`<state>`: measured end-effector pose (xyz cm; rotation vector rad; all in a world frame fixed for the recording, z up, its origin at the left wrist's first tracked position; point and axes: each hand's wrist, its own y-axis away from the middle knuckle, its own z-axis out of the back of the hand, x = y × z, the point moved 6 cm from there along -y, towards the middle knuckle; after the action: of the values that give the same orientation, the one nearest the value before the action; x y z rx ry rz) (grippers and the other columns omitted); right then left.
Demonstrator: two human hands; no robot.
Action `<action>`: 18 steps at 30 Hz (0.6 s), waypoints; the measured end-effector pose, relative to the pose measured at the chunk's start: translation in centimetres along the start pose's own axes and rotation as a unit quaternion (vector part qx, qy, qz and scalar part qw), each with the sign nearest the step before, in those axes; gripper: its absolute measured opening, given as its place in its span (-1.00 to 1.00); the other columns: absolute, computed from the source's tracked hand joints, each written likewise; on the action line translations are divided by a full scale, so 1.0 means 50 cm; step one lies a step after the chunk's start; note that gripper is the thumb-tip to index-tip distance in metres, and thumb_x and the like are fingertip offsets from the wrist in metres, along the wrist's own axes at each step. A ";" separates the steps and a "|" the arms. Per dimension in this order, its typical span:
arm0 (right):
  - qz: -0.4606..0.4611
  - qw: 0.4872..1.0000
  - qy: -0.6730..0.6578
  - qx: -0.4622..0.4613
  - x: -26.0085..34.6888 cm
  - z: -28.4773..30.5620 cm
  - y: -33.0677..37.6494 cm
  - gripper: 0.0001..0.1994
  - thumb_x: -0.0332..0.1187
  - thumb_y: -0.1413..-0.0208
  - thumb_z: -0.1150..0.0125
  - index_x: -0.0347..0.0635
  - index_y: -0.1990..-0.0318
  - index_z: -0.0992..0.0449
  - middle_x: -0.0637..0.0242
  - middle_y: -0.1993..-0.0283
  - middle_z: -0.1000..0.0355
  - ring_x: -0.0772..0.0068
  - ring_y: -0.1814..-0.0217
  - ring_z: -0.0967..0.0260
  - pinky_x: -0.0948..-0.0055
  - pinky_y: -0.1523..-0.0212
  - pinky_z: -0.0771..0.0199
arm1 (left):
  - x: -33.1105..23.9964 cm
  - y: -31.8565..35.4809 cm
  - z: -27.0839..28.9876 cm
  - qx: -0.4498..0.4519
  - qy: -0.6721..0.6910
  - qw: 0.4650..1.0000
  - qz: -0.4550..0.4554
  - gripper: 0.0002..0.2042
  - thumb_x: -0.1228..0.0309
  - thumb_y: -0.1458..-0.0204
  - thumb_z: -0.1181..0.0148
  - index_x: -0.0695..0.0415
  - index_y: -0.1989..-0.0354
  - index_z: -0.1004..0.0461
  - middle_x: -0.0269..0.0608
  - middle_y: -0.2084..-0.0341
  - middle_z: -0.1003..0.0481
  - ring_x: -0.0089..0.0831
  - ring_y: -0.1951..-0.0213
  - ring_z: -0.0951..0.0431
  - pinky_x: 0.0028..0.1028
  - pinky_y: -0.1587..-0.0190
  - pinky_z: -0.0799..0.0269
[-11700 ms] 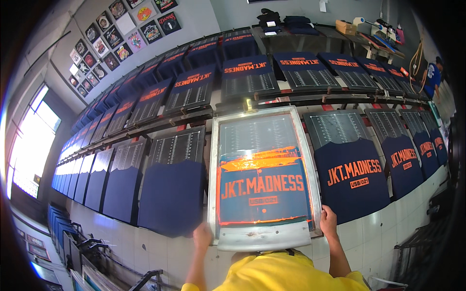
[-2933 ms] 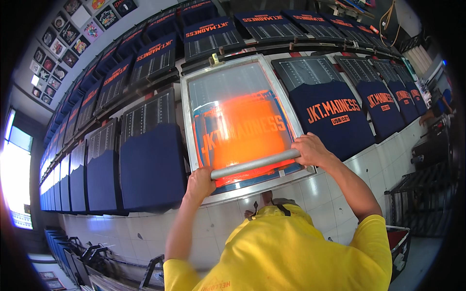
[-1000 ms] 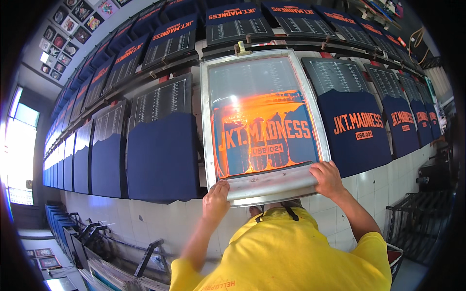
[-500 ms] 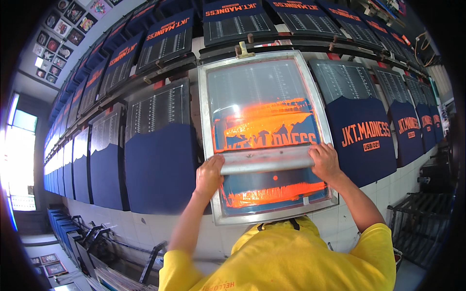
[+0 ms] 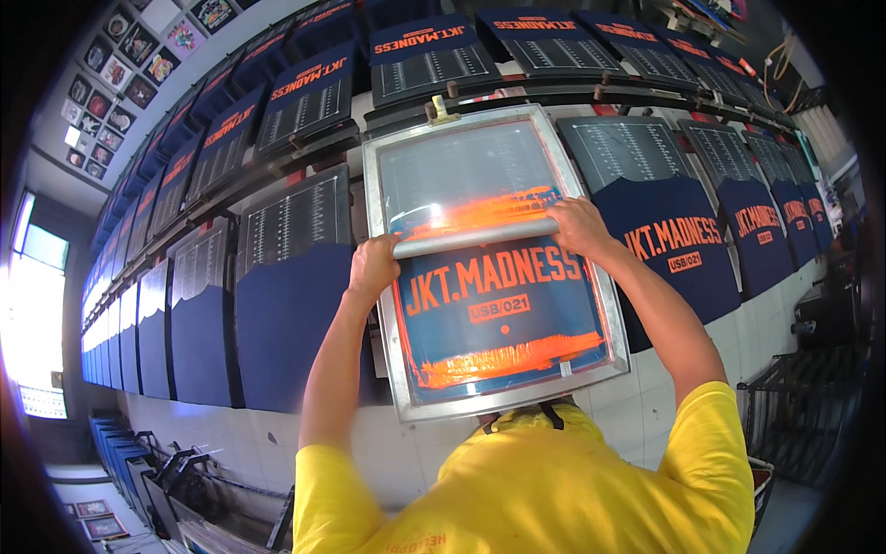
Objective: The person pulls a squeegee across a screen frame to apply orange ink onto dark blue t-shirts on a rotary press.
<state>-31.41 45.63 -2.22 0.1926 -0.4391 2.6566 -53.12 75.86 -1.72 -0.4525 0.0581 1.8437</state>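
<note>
Both of my hands grip a long silver squeegee (image 5: 475, 236), one at each end. My left hand (image 5: 376, 265) is closed round its left end, and my right hand (image 5: 581, 226) round its right end. The squeegee lies across a metal-framed printing screen (image 5: 374, 189) set over a dark blue shirt. Wet orange ink (image 5: 494, 210) is heaped along the squeegee's far side. On the near side, the stencil's lettering and small box show in the mesh. A smeared orange ink band (image 5: 508, 360) crosses the near part. The squeegee's blade edge is hidden.
Unprinted navy shirts (image 5: 291, 323) lie on boards to the left. To the right, navy shirts (image 5: 688, 277) carry orange lettering. Another row of boards with printed shirts (image 5: 420, 37) runs behind a rail. A brass-coloured clamp (image 5: 440, 111) sits at the screen's far edge.
Both hands have pushed the squeegee away from me, toward the screen's far end. The orange ink has gone with it, uncovering the stencil lettering. The view has shifted slightly.
</note>
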 end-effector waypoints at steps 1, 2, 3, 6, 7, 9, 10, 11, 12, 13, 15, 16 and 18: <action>0.000 1.000 -0.010 -0.006 0.007 0.008 0.004 -0.85 -0.52 0.24 -0.27 -0.23 0.40 -0.54 0.16 0.38 -0.49 0.05 0.19 -0.47 0.10 0.10 -0.37 | -0.002 0.009 0.003 0.004 -0.010 1.000 0.010 -0.68 0.67 0.21 -0.13 0.15 0.22 -0.61 0.05 0.33 -0.60 0.06 0.24 -0.61 -0.12 0.15 -0.54; 0.001 1.000 -0.020 -0.012 0.012 0.019 0.010 -0.85 -0.53 0.24 -0.27 -0.23 0.40 -0.53 0.16 0.37 -0.49 0.05 0.19 -0.46 0.10 0.10 -0.36 | -0.007 0.020 0.006 0.006 -0.021 1.000 0.020 -0.68 0.67 0.21 -0.12 0.15 0.23 -0.61 0.07 0.34 -0.60 0.07 0.25 -0.61 -0.11 0.16 -0.54; -0.003 1.000 0.000 -0.001 0.013 0.023 0.029 -0.83 -0.52 0.24 -0.28 -0.20 0.38 -0.54 0.20 0.34 -0.50 0.08 0.17 -0.46 0.14 0.11 -0.34 | -0.027 0.046 0.014 -0.016 -0.008 1.000 0.000 -0.70 0.66 0.20 -0.12 0.17 0.25 -0.61 0.11 0.37 -0.59 0.08 0.26 -0.61 -0.10 0.18 -0.54; -0.003 1.000 -0.014 0.000 0.071 0.080 0.119 -0.81 -0.51 0.24 -0.29 -0.17 0.36 -0.54 0.25 0.29 -0.51 0.12 0.16 -0.45 0.16 0.14 -0.31 | -0.096 0.150 0.035 -0.023 0.027 0.999 -0.004 -0.69 0.68 0.24 -0.17 0.21 0.23 -0.58 0.08 0.38 -0.58 0.08 0.29 -0.61 -0.10 0.20 -0.54; 0.010 1.000 -0.010 -0.013 0.081 0.088 0.161 -0.79 -0.51 0.25 -0.30 -0.16 0.35 -0.54 0.28 0.28 -0.51 0.15 0.16 -0.45 0.17 0.16 -0.29 | -0.116 0.186 0.033 -0.025 0.032 0.999 -0.013 -0.68 0.69 0.24 -0.19 0.21 0.23 -0.57 0.05 0.34 -0.59 0.05 0.28 -0.61 -0.11 0.21 -0.54; 0.020 0.999 -0.016 -0.021 0.104 0.099 0.249 -0.77 -0.53 0.25 -0.30 -0.14 0.33 -0.54 0.33 0.25 -0.50 0.21 0.16 -0.44 0.19 0.19 -0.27 | -0.163 0.263 0.036 -0.008 0.044 0.999 -0.009 -0.68 0.71 0.24 -0.20 0.20 0.22 -0.56 -0.01 0.27 -0.59 -0.01 0.24 -0.61 -0.15 0.21 -0.56; 0.016 0.999 -0.022 -0.018 0.119 0.107 0.287 -0.77 -0.55 0.26 -0.29 -0.14 0.33 -0.54 0.34 0.24 -0.50 0.23 0.16 -0.43 0.21 0.20 -0.25 | -0.189 0.296 0.036 0.010 0.051 0.999 0.001 -0.68 0.72 0.23 -0.19 0.20 0.22 -0.55 -0.06 0.23 -0.59 -0.04 0.22 -0.61 -0.18 0.21 -0.57; 0.011 0.999 -0.024 -0.020 0.132 0.114 0.320 -0.76 -0.56 0.27 -0.29 -0.15 0.33 -0.54 0.35 0.23 -0.50 0.25 0.16 -0.43 0.22 0.20 -0.25 | -0.203 0.329 0.026 0.016 0.045 0.999 0.010 -0.67 0.73 0.23 -0.17 0.21 0.21 -0.54 -0.08 0.20 -0.58 -0.07 0.20 -0.61 -0.19 0.18 -0.58; 0.005 0.999 -0.027 -0.021 0.143 0.117 0.351 -0.75 -0.57 0.28 -0.28 -0.15 0.33 -0.54 0.35 0.22 -0.50 0.26 0.16 -0.43 0.23 0.21 -0.25 | -0.216 0.359 0.016 0.023 0.039 0.999 0.020 -0.66 0.75 0.22 -0.16 0.21 0.19 -0.54 -0.11 0.17 -0.58 -0.10 0.18 -0.61 -0.21 0.16 -0.59; -0.002 0.999 -0.030 -0.021 0.153 0.118 0.376 -0.74 -0.58 0.29 -0.28 -0.16 0.32 -0.54 0.35 0.21 -0.50 0.27 0.16 -0.43 0.24 0.21 -0.25 | -0.230 0.385 0.010 0.026 0.047 0.998 0.034 -0.64 0.75 0.24 -0.13 0.22 0.19 -0.53 -0.15 0.15 -0.58 -0.13 0.11 -0.61 -0.25 0.09 -0.59; -0.015 0.999 -0.030 -0.013 0.165 0.120 0.412 -0.74 -0.59 0.30 -0.28 -0.17 0.33 -0.53 0.36 0.19 -0.50 0.28 0.16 -0.42 0.25 0.21 -0.24 | -0.259 0.415 0.011 0.020 0.046 0.999 0.020 -0.64 0.75 0.27 -0.13 0.23 0.21 -0.52 -0.15 0.14 -0.58 -0.15 0.05 -0.60 -0.26 0.05 -0.58; -0.023 0.999 -0.029 -0.008 0.167 0.120 0.424 -0.73 -0.60 0.30 -0.28 -0.17 0.33 -0.53 0.36 0.18 -0.50 0.28 0.16 -0.42 0.25 0.22 -0.24 | -0.267 0.427 0.008 0.018 0.045 0.999 0.012 -0.64 0.75 0.28 -0.13 0.23 0.22 -0.52 -0.15 0.13 -0.58 -0.15 0.02 -0.60 -0.27 0.03 -0.58; -0.017 0.999 -0.022 -0.017 0.168 0.118 0.433 -0.73 -0.60 0.32 -0.28 -0.19 0.34 -0.51 0.36 0.18 -0.49 0.27 0.17 -0.41 0.27 0.25 -0.25 | -0.261 0.444 -0.013 0.014 0.043 0.999 0.006 -0.56 0.76 0.40 -0.16 0.26 0.19 -0.52 -0.11 0.09 -0.57 -0.09 0.02 -0.58 -0.26 0.03 -0.57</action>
<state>-48.14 28.53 -0.90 0.2460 -0.4890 2.6143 -70.31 56.68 -2.06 -0.5131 0.1448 1.8321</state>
